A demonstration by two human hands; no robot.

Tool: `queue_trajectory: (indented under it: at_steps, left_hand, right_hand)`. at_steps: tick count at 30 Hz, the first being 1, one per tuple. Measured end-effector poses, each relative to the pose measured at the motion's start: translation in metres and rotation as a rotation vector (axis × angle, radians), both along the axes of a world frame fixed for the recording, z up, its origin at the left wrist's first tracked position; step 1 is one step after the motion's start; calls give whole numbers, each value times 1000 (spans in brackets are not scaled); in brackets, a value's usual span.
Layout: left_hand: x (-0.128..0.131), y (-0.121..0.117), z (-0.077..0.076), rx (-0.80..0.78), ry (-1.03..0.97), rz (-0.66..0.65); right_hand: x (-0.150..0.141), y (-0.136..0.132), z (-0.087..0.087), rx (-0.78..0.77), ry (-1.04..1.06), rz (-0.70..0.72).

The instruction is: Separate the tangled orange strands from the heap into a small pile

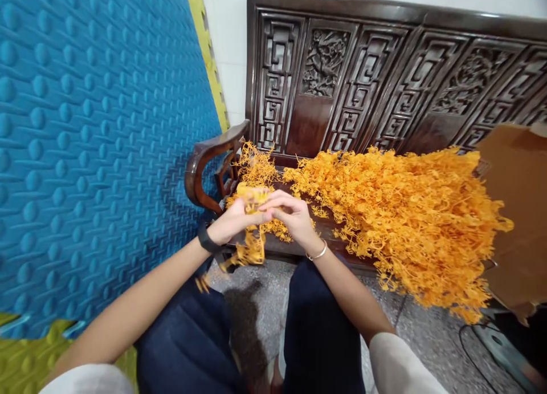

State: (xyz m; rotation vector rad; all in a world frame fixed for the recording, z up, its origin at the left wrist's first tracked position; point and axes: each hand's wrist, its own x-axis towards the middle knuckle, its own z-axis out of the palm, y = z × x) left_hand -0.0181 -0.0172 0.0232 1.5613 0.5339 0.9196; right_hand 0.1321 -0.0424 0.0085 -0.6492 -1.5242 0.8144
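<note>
My left hand (231, 222) and right hand (296, 216) are pinched together on orange pieces (255, 247) over the counter (328, 230), hemmed between the armrest (197, 174) and an orange heap (410, 217), cardboard (519, 211) beyond it.

dark carved bench (310, 123): large orange heap (419, 211) right, smaller orange pile (257, 169) left.

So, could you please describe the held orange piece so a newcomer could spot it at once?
Find the dark carved bench and its curved armrest. Just right of it, the left hand and right hand meet. The orange piece, blurred, hangs below them, while the orange heap lies on the bench.
</note>
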Motion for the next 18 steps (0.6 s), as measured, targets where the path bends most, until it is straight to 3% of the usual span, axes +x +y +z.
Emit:
queue_trajectory:
  at_steps: [4, 8, 14, 18]
  left_hand:
    - [3, -6, -14, -236, 57, -35]
    - [2, -9, -21, -422, -14, 51]
    - [16, -5, -27, -467, -63, 246]
    - [15, -10, -28, -440, -119, 373]
  right_hand:
    - [3, 5, -3, -3, -100, -158]
    - [0, 15, -13, -87, -37, -275]
    - [-18, 36, -29, -179, 66, -399]
    - [11, 70, -21, -162, 216, -533]
